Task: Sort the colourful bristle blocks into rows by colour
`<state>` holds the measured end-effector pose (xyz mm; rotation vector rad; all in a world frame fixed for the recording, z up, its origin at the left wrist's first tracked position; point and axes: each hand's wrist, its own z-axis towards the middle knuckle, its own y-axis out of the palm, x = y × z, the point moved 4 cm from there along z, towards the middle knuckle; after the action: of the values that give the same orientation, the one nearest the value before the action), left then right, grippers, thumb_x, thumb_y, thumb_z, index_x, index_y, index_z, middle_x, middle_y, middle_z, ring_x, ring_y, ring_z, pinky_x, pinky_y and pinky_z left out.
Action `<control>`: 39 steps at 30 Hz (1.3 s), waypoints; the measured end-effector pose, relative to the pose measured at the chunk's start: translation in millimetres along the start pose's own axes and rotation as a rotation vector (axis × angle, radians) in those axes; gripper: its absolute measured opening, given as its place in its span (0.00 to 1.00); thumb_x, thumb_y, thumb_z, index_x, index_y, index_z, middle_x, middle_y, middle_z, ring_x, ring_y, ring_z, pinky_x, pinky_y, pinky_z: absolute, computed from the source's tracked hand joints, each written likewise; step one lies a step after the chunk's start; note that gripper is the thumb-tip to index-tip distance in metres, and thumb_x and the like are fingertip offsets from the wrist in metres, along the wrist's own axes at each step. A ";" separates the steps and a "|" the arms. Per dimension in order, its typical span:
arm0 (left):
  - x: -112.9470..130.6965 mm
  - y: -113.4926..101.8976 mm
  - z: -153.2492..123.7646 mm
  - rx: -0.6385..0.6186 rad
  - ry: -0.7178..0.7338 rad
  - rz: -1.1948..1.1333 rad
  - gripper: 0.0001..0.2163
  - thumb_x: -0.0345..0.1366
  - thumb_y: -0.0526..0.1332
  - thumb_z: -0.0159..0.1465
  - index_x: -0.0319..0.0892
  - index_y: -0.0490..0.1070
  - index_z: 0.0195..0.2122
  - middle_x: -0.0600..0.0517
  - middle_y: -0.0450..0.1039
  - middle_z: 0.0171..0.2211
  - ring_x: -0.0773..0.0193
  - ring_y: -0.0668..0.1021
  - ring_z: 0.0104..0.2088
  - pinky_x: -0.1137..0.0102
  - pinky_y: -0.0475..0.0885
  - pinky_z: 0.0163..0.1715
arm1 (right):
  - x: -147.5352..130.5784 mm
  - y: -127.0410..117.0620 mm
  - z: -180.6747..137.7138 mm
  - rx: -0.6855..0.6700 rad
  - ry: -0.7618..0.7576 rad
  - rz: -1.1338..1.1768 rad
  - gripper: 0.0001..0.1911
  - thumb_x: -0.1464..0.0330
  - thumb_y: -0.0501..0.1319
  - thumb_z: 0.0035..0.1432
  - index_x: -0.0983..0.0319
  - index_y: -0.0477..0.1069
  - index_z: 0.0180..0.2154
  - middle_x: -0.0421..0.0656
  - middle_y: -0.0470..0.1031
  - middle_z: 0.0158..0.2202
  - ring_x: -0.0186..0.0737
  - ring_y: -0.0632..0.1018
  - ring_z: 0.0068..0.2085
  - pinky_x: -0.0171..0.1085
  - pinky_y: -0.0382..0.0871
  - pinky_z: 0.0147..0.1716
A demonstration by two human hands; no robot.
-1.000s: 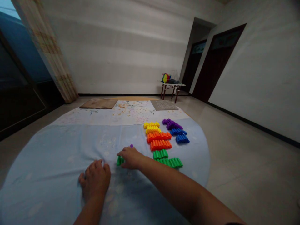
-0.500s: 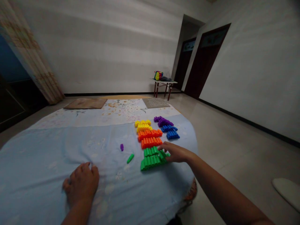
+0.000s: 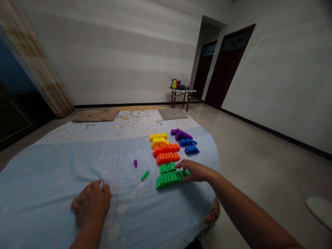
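Small peg-like plastic pieces lie in rows by colour on the blue floral cloth. My right hand is at the right end of the green rows, finger and thumb curled around a green piece partly hidden by them. Beyond are orange rows and yellow rows. To their right are purple pieces and blue pieces. A loose green piece and a purple piece lie left of the rows. My left hand rests palm down on the cloth, fingers loosely bent, holding nothing.
The cloth covers a large table with rounded edges. A brown mat and a grey mat lie at its far side. A small side table with a colourful bag stands by the far wall.
The green piece that was tilted under my right fingers now lies lower, in line with the front green row. My left hand stays resting on the cloth.
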<state>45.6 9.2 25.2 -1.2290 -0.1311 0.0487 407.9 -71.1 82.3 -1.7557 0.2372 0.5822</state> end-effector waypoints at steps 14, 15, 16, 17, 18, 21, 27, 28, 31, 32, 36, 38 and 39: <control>1.3 -4.1 -4.1 0.024 -0.010 0.003 0.21 0.40 0.41 0.64 0.35 0.64 0.51 0.39 0.68 0.51 0.52 0.70 0.48 0.57 0.55 0.52 | -93.3 40.1 101.9 0.007 -0.263 -0.258 0.20 0.73 0.59 0.54 0.62 0.71 0.50 0.48 0.74 0.48 0.45 0.73 0.48 0.40 0.65 0.47; 1.0 -3.8 -4.2 0.027 -0.005 0.002 0.21 0.40 0.41 0.64 0.35 0.64 0.51 0.39 0.68 0.51 0.52 0.69 0.48 0.57 0.55 0.52 | -97.6 47.2 110.4 -0.016 -0.274 -0.319 0.21 0.74 0.59 0.53 0.61 0.71 0.50 0.48 0.74 0.48 0.46 0.73 0.48 0.41 0.65 0.47; 0.6 -3.2 -4.1 0.025 -0.006 -0.002 0.21 0.40 0.42 0.64 0.35 0.64 0.51 0.39 0.68 0.51 0.53 0.69 0.48 0.57 0.55 0.52 | -100.7 53.4 117.5 -0.037 -0.279 -0.373 0.21 0.74 0.60 0.52 0.60 0.71 0.50 0.48 0.75 0.47 0.46 0.73 0.48 0.41 0.66 0.46; 0.2 -2.5 -4.1 0.017 -0.009 -0.007 0.21 0.40 0.42 0.64 0.35 0.64 0.51 0.39 0.68 0.51 0.53 0.69 0.48 0.57 0.55 0.52 | -102.6 58.5 123.0 -0.057 -0.279 -0.419 0.21 0.74 0.60 0.52 0.59 0.72 0.49 0.48 0.75 0.47 0.47 0.73 0.48 0.41 0.67 0.45; -0.3 -1.5 -4.0 0.008 -0.014 -0.011 0.21 0.40 0.42 0.64 0.35 0.65 0.51 0.39 0.68 0.51 0.53 0.69 0.48 0.57 0.56 0.52 | -103.6 62.2 127.0 -0.073 -0.273 -0.455 0.20 0.74 0.60 0.51 0.58 0.73 0.47 0.47 0.76 0.46 0.47 0.74 0.48 0.40 0.67 0.44; -1.5 1.2 -3.6 0.018 -0.019 -0.019 0.20 0.39 0.43 0.64 0.36 0.65 0.50 0.39 0.68 0.51 0.53 0.69 0.48 0.58 0.56 0.52 | -104.2 65.5 130.7 -0.075 -0.235 -0.459 0.16 0.71 0.60 0.53 0.58 0.74 0.45 0.47 0.76 0.44 0.47 0.75 0.47 0.41 0.67 0.43; -1.4 3.3 -3.2 0.046 -0.010 -0.032 0.22 0.40 0.41 0.64 0.36 0.65 0.50 0.39 0.69 0.49 0.52 0.70 0.47 0.56 0.55 0.51 | -106.0 64.9 121.7 -0.023 -0.108 -0.290 0.22 0.64 0.58 0.54 0.60 0.69 0.51 0.49 0.76 0.45 0.48 0.77 0.45 0.42 0.70 0.40; -1.0 2.5 -3.1 0.043 -0.011 -0.034 0.22 0.40 0.41 0.64 0.35 0.65 0.50 0.39 0.69 0.50 0.52 0.70 0.48 0.56 0.56 0.51 | -107.1 66.5 120.3 -0.044 -0.096 -0.305 0.21 0.63 0.58 0.54 0.60 0.70 0.50 0.50 0.76 0.45 0.49 0.77 0.45 0.42 0.70 0.40; 0.3 -0.6 -3.0 0.023 -0.016 -0.035 0.22 0.41 0.41 0.64 0.35 0.65 0.50 0.39 0.68 0.50 0.52 0.70 0.48 0.56 0.56 0.51 | -111.8 67.9 117.2 -0.069 -0.108 -0.342 0.23 0.60 0.60 0.53 0.60 0.70 0.50 0.51 0.75 0.46 0.51 0.76 0.47 0.43 0.71 0.40; 0.9 -1.8 -3.0 0.017 -0.015 -0.034 0.22 0.41 0.41 0.64 0.35 0.65 0.50 0.39 0.68 0.50 0.52 0.70 0.48 0.56 0.56 0.50 | -113.5 67.5 116.6 -0.068 -0.123 -0.347 0.25 0.59 0.60 0.52 0.59 0.69 0.51 0.51 0.74 0.47 0.51 0.76 0.47 0.43 0.71 0.40; 2.2 -4.8 -2.7 0.006 -0.014 -0.035 0.22 0.41 0.40 0.64 0.35 0.64 0.49 0.39 0.68 0.50 0.52 0.70 0.48 0.56 0.57 0.50 | -116.8 70.8 115.8 -0.124 -0.145 -0.399 0.25 0.65 0.61 0.50 0.58 0.68 0.52 0.50 0.72 0.49 0.50 0.75 0.47 0.42 0.71 0.39; 1.9 -4.3 -2.6 0.005 -0.013 -0.044 0.22 0.41 0.39 0.64 0.35 0.64 0.49 0.38 0.68 0.50 0.52 0.70 0.48 0.56 0.57 0.51 | -117.0 75.0 115.7 -0.129 -0.137 -0.412 0.23 0.69 0.59 0.51 0.59 0.69 0.51 0.51 0.72 0.48 0.50 0.76 0.45 0.41 0.71 0.38; 1.6 -4.0 -2.5 0.012 -0.010 -0.050 0.22 0.41 0.39 0.64 0.35 0.64 0.49 0.39 0.68 0.50 0.51 0.70 0.48 0.56 0.57 0.51 | -117.1 76.9 115.4 -0.118 -0.132 -0.404 0.22 0.70 0.59 0.51 0.59 0.70 0.50 0.51 0.71 0.47 0.50 0.76 0.45 0.41 0.71 0.38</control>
<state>47.5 5.7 28.3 -1.2127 -0.1698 0.0126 243.4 1.2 56.7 -1.8048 -0.2449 0.4199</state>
